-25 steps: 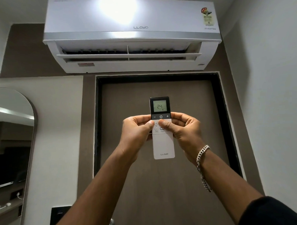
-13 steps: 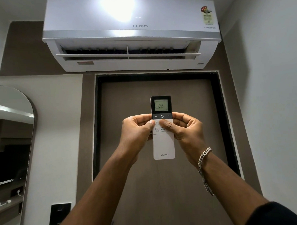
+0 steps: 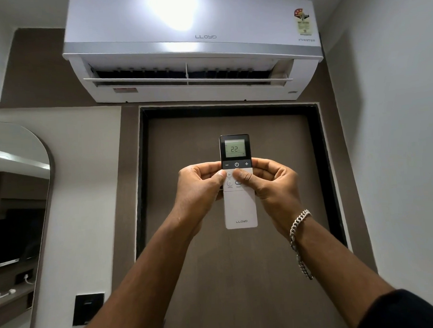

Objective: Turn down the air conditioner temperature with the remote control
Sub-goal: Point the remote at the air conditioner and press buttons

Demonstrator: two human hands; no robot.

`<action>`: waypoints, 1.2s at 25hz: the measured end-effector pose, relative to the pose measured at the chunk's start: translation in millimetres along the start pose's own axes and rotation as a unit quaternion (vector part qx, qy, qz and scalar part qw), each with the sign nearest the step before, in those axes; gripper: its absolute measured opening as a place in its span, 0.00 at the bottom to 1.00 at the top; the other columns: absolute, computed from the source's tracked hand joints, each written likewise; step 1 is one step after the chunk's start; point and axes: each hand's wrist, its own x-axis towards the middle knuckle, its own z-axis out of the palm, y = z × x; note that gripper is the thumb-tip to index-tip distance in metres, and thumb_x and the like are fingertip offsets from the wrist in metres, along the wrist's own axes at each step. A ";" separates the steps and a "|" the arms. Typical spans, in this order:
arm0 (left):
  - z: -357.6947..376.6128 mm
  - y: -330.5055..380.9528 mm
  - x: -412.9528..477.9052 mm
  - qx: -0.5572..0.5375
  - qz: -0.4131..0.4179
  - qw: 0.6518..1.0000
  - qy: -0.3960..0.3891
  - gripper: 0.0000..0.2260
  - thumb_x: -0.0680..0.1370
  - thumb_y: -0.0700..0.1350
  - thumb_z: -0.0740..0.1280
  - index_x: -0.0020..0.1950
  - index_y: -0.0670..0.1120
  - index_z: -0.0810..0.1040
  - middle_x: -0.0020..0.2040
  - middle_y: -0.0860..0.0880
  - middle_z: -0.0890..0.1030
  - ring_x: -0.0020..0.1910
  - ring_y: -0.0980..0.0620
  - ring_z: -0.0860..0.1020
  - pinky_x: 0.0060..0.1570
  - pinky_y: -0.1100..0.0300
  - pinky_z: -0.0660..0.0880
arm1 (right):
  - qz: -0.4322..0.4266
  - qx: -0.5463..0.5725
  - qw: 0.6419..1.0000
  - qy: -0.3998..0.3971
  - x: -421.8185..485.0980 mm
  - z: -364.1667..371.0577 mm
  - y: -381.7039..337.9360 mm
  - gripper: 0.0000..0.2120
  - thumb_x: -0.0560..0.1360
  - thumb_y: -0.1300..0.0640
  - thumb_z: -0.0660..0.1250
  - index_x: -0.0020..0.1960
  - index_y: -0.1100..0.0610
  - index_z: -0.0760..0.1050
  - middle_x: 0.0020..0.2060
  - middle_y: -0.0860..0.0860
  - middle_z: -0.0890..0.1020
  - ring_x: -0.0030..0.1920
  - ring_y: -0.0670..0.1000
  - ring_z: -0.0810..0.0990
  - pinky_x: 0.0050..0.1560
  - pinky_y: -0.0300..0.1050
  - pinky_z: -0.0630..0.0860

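Observation:
A white Lloyd air conditioner hangs high on the wall with its flap open. Below it I hold a slim white remote control upright with both hands. Its black top has a lit screen reading 22 and a row of minus, power and plus keys. My left hand grips the remote's left edge, thumb resting just under the minus key. My right hand, with a silver chain bracelet at the wrist, grips the right edge, thumb on the white buttons below the power key.
A dark brown door in a black frame fills the wall behind the remote. An arched mirror stands at the left, a black switch plate low beside it. A white wall closes the right side.
The screen went from 24 to 22 a second ago and now stays at 22. Both thumbs have slipped a little lower, off the black key row. The remote has barely moved.

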 end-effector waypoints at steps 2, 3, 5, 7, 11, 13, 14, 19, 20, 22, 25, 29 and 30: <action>-0.4 -1.0 -0.3 0.006 0.000 1.000 0.007 0.10 0.77 0.39 0.66 0.42 0.53 0.80 0.35 0.57 0.87 0.38 0.56 0.86 0.33 0.66 0.79 | -0.008 -0.004 1.000 -0.002 -1.2 1.0 -0.3 0.15 0.64 0.63 0.79 0.49 0.57 0.81 0.40 0.49 0.89 0.41 0.51 0.88 0.37 0.39 0.83; -1.0 -1.3 -0.6 0.009 -0.002 1.000 0.012 0.10 0.77 0.39 0.66 0.43 0.53 0.80 0.35 0.56 0.87 0.39 0.55 0.86 0.33 0.65 0.80 | -0.009 -0.003 1.000 -0.001 -1.7 1.9 -0.1 0.16 0.64 0.63 0.79 0.49 0.58 0.81 0.41 0.50 0.89 0.41 0.52 0.88 0.38 0.40 0.83; -2.2 -1.6 -0.6 0.014 -0.005 1.000 0.019 0.10 0.77 0.39 0.66 0.43 0.53 0.81 0.35 0.55 0.87 0.39 0.55 0.86 0.33 0.65 0.80 | -0.008 -0.001 1.000 0.003 -2.5 3.5 0.6 0.18 0.63 0.62 0.80 0.51 0.60 0.81 0.43 0.54 0.89 0.43 0.53 0.88 0.39 0.42 0.84; -3.4 -1.8 -0.5 0.024 -0.008 0.999 0.024 0.09 0.77 0.39 0.66 0.43 0.53 0.80 0.37 0.52 0.87 0.40 0.54 0.86 0.35 0.63 0.81 | -0.009 -0.005 1.000 0.005 -3.8 5.2 1.5 0.21 0.62 0.59 0.81 0.52 0.61 0.81 0.44 0.55 0.89 0.43 0.53 0.88 0.40 0.42 0.84; -3.2 -2.3 -0.9 0.049 -0.019 0.998 0.045 0.06 0.77 0.41 0.66 0.45 0.51 0.80 0.42 0.48 0.85 0.39 0.54 0.86 0.37 0.61 0.82 | -0.009 -0.014 1.000 0.011 -5.7 6.2 5.5 0.21 0.63 0.59 0.80 0.54 0.61 0.81 0.45 0.55 0.88 0.44 0.53 0.88 0.40 0.43 0.83; -1.3 -1.0 -1.4 0.056 -0.024 0.996 0.063 0.04 0.77 0.42 0.67 0.44 0.49 0.80 0.42 0.47 0.85 0.38 0.54 0.86 0.37 0.60 0.83 | -0.009 -0.017 1.000 0.013 -6.4 6.5 6.6 0.20 0.64 0.60 0.80 0.53 0.60 0.81 0.46 0.55 0.88 0.44 0.53 0.88 0.41 0.43 0.84; -0.5 -0.2 -1.6 0.056 -0.024 0.996 0.071 0.05 0.77 0.42 0.67 0.43 0.49 0.81 0.42 0.46 0.85 0.38 0.53 0.86 0.37 0.59 0.83 | -0.009 -0.019 1.000 0.013 -6.7 7.1 6.8 0.19 0.64 0.60 0.80 0.53 0.60 0.81 0.45 0.55 0.88 0.44 0.53 0.88 0.41 0.43 0.84; 2.7 0.2 -0.1 0.062 -0.029 0.993 0.094 0.02 0.75 0.42 0.69 0.45 0.46 0.82 0.44 0.43 0.86 0.42 0.47 0.86 0.45 0.47 0.83 | -0.009 -0.021 1.000 0.016 -8.4 8.0 5.0 0.18 0.64 0.61 0.80 0.52 0.59 0.81 0.46 0.55 0.88 0.45 0.55 0.88 0.44 0.46 0.85; 3.4 -0.5 0.4 0.066 -0.028 0.993 0.098 0.02 0.75 0.42 0.70 0.45 0.46 0.82 0.44 0.43 0.86 0.43 0.47 0.86 0.46 0.46 0.83 | -0.011 -0.021 1.000 0.016 -8.6 7.5 5.0 0.18 0.64 0.61 0.80 0.52 0.59 0.81 0.46 0.55 0.88 0.45 0.55 0.88 0.44 0.46 0.85; 4.8 -1.3 0.6 0.077 -0.025 0.991 0.108 0.02 0.74 0.43 0.70 0.42 0.49 0.82 0.44 0.44 0.86 0.42 0.47 0.85 0.46 0.45 0.83 | -0.012 -0.022 1.000 0.016 -9.3 6.7 5.0 0.18 0.63 0.61 0.80 0.52 0.59 0.81 0.45 0.55 0.88 0.45 0.54 0.88 0.43 0.45 0.85; 6.4 -1.7 0.4 0.090 -0.020 0.988 0.121 0.02 0.73 0.44 0.70 0.41 0.49 0.81 0.43 0.44 0.86 0.42 0.46 0.85 0.45 0.44 0.83 | -0.013 -0.031 0.999 0.016 -10.1 6.9 4.2 0.19 0.63 0.60 0.80 0.52 0.59 0.81 0.45 0.55 0.88 0.44 0.54 0.88 0.42 0.45 0.85; 9.0 -0.8 0.2 0.104 -0.015 0.987 0.125 0.05 0.72 0.44 0.69 0.36 0.51 0.79 0.41 0.46 0.85 0.42 0.46 0.85 0.44 0.46 0.83 | -0.014 -0.037 0.999 0.019 -11.7 6.1 4.3 0.20 0.61 0.59 0.81 0.51 0.58 0.82 0.44 0.54 0.89 0.44 0.53 0.88 0.42 0.44 0.84; 9.2 -1.1 -0.3 0.110 -0.013 0.986 0.122 0.07 0.74 0.43 0.68 0.36 0.51 0.78 0.41 0.46 0.84 0.42 0.46 0.85 0.44 0.46 0.83 | -0.017 -0.035 0.999 0.019 -12.5 5.9 4.3 0.20 0.60 0.57 0.81 0.50 0.57 0.82 0.44 0.54 0.89 0.44 0.53 0.88 0.41 0.43 0.84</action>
